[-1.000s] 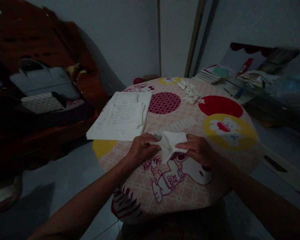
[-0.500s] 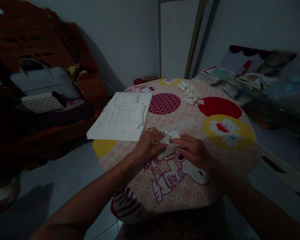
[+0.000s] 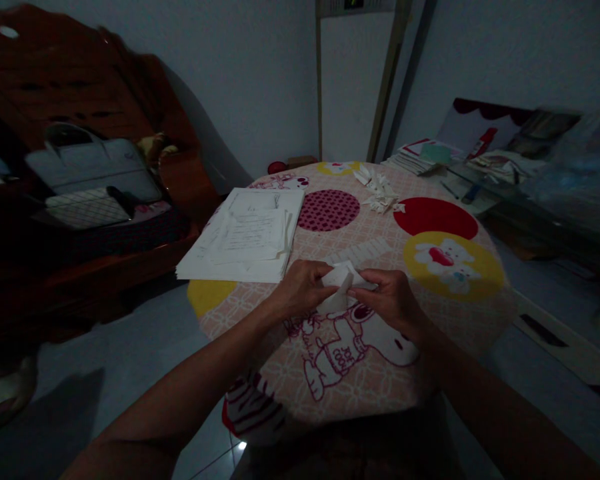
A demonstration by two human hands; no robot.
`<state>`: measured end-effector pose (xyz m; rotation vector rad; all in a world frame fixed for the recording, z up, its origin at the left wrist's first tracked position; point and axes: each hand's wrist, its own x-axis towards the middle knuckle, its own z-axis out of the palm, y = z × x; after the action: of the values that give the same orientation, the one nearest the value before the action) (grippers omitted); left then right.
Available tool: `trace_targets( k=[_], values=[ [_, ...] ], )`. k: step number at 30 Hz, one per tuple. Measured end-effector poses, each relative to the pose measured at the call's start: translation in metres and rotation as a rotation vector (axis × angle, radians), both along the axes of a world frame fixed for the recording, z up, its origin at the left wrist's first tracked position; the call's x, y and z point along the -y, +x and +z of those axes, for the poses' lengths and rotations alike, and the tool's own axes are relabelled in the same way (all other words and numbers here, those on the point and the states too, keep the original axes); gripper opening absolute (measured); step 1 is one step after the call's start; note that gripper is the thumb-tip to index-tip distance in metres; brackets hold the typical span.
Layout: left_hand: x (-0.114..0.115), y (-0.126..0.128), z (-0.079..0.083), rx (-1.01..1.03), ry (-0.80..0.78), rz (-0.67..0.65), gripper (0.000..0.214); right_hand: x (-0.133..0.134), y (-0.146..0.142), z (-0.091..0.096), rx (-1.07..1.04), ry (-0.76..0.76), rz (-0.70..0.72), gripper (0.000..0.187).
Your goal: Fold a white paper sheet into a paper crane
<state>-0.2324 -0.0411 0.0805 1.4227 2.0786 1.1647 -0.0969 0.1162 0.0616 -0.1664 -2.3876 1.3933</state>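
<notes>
Between my two hands, over the near part of the round table, is a small piece of white paper [image 3: 341,280] with folded flaps. My left hand [image 3: 303,287] pinches its left side between thumb and fingers. On the right side, my right hand [image 3: 389,297] grips it in the same way. Just beyond my hands lies a white strip [image 3: 367,251] with several crosswise lines. A stack of white paper sheets [image 3: 245,260] with handwriting sits to the left of my hands. Farther back is a pile of crumpled white paper pieces [image 3: 377,190].
A patterned cloth [image 3: 370,390] covers the round table. At the right stands a glass-topped table [image 3: 510,193] with papers and a red bottle [image 3: 484,141]. A wooden bench [image 3: 180,177] at the left bears a light handbag [image 3: 95,167].
The paper's flaps have shifted and it shows wider between my hands. My right fingers have moved slightly on its right edge. The view has tilted a little.
</notes>
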Motion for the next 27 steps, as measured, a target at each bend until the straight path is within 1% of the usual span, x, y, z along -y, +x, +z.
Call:
trace_targets(
  k=[2,4,7,10,12,16,19,22,25,27],
  values=[
    [0.0,0.003,0.004,0.085,-0.016,-0.029,0.022,0.001,0.003,0.005,0.011,-0.043,0.002,0.015],
    [0.001,0.006,0.009,0.114,-0.02,-0.052,0.025,0.001,0.007,0.012,0.028,-0.051,0.0,0.015],
    [0.005,0.014,0.017,0.014,-0.013,-0.043,0.019,0.003,0.014,0.021,0.026,-0.007,0.0,0.013],
    [0.012,0.026,0.023,-0.147,0.042,-0.024,0.01,0.008,0.023,0.026,-0.073,0.109,0.019,0.009],
    [0.017,0.035,0.024,-0.208,0.096,-0.016,0.01,0.012,0.03,0.027,-0.182,0.201,0.036,0.006],
    [0.028,0.051,0.02,-0.24,0.168,-0.008,0.012,0.021,0.043,0.027,-0.377,0.365,0.045,0.007],
    [0.034,0.057,0.018,-0.259,0.197,-0.014,0.01,0.027,0.049,0.029,-0.438,0.439,0.044,0.011],
    [0.036,0.06,0.018,-0.266,0.247,-0.021,0.009,0.031,0.053,0.033,-0.464,0.449,0.04,0.012],
    [0.037,0.061,0.02,-0.274,0.301,-0.004,0.01,0.032,0.053,0.034,-0.449,0.403,0.038,0.01],
    [0.037,0.062,0.022,-0.239,0.289,0.025,0.027,0.03,0.053,0.034,-0.434,0.357,0.056,0.009]
  ],
)
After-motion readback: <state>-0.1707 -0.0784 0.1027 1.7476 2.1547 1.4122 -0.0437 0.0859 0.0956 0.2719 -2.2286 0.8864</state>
